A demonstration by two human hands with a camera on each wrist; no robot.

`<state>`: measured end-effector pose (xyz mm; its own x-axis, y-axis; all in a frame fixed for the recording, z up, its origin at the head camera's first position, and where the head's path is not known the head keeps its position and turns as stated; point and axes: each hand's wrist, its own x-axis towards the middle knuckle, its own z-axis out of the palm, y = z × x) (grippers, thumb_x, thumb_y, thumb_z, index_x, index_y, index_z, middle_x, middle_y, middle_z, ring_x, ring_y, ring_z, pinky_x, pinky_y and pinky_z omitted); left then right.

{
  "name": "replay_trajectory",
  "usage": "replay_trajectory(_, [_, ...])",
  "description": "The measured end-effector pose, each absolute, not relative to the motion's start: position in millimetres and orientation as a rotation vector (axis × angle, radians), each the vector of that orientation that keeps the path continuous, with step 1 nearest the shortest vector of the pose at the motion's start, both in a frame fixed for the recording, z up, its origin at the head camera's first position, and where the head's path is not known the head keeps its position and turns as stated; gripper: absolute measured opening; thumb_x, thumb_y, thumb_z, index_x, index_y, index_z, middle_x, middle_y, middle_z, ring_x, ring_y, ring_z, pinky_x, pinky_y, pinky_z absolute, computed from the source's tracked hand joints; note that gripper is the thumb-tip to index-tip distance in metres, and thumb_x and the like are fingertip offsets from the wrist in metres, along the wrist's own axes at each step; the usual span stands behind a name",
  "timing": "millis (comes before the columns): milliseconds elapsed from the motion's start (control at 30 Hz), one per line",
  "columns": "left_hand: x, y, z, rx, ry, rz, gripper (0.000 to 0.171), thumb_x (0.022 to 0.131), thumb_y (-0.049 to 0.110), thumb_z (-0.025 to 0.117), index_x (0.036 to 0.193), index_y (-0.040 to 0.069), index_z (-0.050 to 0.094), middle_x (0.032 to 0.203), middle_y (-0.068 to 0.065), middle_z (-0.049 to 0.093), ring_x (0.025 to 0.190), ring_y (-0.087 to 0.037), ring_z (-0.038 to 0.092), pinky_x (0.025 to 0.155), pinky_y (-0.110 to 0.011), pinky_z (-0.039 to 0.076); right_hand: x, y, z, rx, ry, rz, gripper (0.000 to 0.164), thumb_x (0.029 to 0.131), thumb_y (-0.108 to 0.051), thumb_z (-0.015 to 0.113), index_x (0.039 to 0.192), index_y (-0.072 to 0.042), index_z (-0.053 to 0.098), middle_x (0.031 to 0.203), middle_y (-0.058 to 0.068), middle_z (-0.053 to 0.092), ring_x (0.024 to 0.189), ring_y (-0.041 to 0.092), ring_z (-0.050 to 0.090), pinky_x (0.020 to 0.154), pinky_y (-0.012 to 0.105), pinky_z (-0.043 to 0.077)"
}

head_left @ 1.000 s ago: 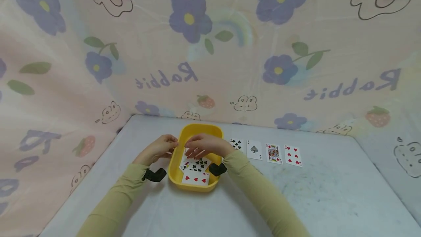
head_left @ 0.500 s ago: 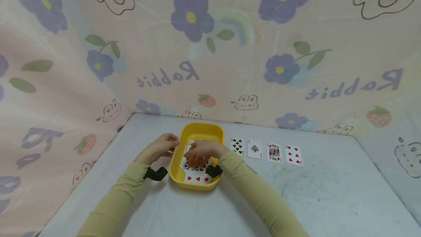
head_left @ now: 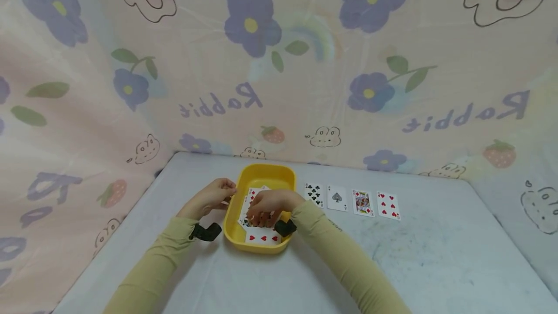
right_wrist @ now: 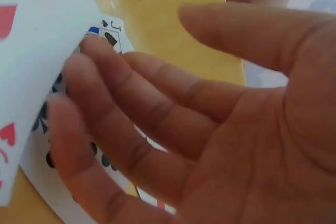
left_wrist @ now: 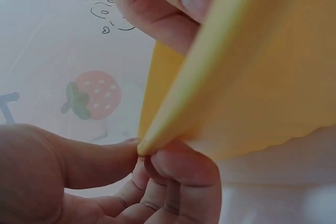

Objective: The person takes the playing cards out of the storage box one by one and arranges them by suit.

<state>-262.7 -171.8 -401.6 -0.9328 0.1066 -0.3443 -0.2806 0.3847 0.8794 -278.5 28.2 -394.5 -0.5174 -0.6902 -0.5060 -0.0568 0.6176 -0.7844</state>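
A yellow plastic basin [head_left: 257, 249] holds several loose playing cards. At its left side my left hand [head_left: 214, 194] pinches the rim between thumb and index finger; the left wrist view shows the pinched basin edge [left_wrist: 189, 93] close up. Inside the basin is my right hand [head_left: 271, 205], fingers loosely bent and pointing down at the cards. In the right wrist view its fingertips lie right at a hearts card [right_wrist: 37, 51] and over a clubs card, with the thumb held apart. A jack of spades [right_wrist: 116, 31] lies just beyond the fingertips. The right hand covers part of the pile.
To the right of the basin, face-up cards lie in a row: an eight of clubs [head_left: 314, 195], an ace of spades [head_left: 337, 198], a diamonds face card [head_left: 363, 202] and a six of hearts [head_left: 388, 205]. A patterned curtain [head_left: 305, 76] stands behind the white table [head_left: 436, 246].
My right hand has lowered from above the cards onto the pile, toward the front of the basin. The hearts card has shifted slightly right. My left hand stays on the rim.
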Motion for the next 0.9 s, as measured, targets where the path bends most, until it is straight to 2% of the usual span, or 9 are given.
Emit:
replay_trajectory(200, [-263,-171,-402,-0.153,2.304,1.564,0.020,0.101,0.011,0.049,0.115,-0.004,0.046,0.096,-0.014,0.057,0.079,-0.020,0.058,0.067,-0.032,0.055,-280,31,-394,-0.627,2.000,-0.884,0.013,0.089,-0.013,0.067,0.099,-0.006,0.073,0.080,0.005,0.064,0.067,0.018,0.052,0.064,0.030,0.046])
replay_trajectory(333, [-263,-171,-402,-0.155,2.309,1.559,0.020,0.101,0.011,0.049,0.114,-0.004,0.047,0.096,-0.014,0.057,0.080,-0.021,0.058,0.067,-0.032,0.055,-279,32,-393,-0.632,2.064,-0.845,0.008,0.086,-0.009,0.072,0.092,-0.009,0.075,0.079,0.001,0.068,0.068,0.015,0.054,0.066,0.030,0.048])
replay_trajectory(600, [-262,-171,-403,-0.150,2.302,1.577,0.019,0.101,0.010,0.048,0.113,-0.004,0.046,0.095,-0.014,0.057,0.077,-0.021,0.058,0.064,-0.031,0.054,-279,36,-382,-0.647,2.156,-0.810,0.005,0.086,-0.004,0.070,0.086,-0.008,0.074,0.077,0.003,0.066,0.068,0.016,0.056,0.075,0.037,0.054])
replay_trajectory(900, [-263,-171,-404,-0.143,2.309,1.578,0.019,0.101,0.010,0.048,0.114,-0.004,0.046,0.095,-0.014,0.057,0.078,-0.021,0.058,0.065,-0.032,0.054,-286,63,-360,-0.634,2.206,-1.084,0.007,0.088,-0.004,0.067,0.094,-0.004,0.071,0.081,0.003,0.065,0.070,0.016,0.057,0.069,0.030,0.054])
